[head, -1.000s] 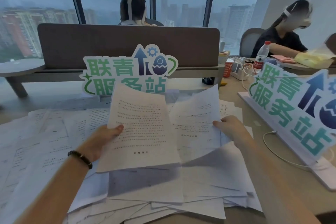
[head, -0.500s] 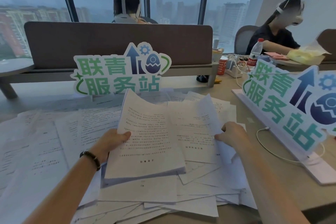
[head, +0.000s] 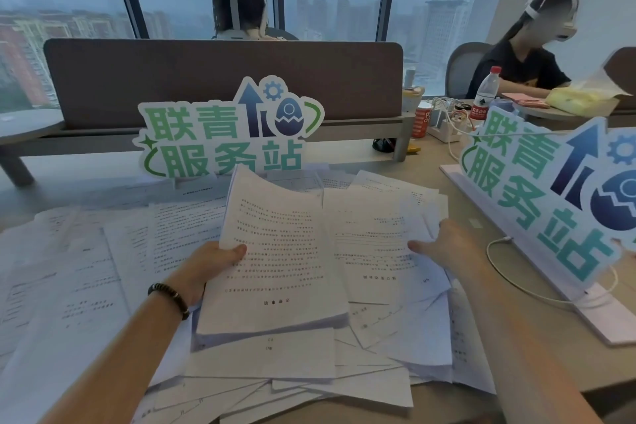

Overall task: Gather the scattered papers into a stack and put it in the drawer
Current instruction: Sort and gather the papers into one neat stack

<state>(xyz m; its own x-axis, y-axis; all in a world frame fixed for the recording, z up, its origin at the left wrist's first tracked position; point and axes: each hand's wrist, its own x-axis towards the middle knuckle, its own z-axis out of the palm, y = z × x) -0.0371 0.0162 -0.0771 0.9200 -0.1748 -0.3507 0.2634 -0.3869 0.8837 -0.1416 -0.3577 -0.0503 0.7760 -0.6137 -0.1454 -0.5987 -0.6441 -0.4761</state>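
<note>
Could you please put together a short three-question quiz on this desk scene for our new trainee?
1. True or false: the left hand grips a bundle of papers by its left edge.
2. What does the right hand hold? A) a bottle B) sheets from the pile C) a cable
3. Fill in: the left wrist wears a dark beaded ____.

Key: 1 true; 2 B, loose sheets at their right edge; 3 bracelet.
</note>
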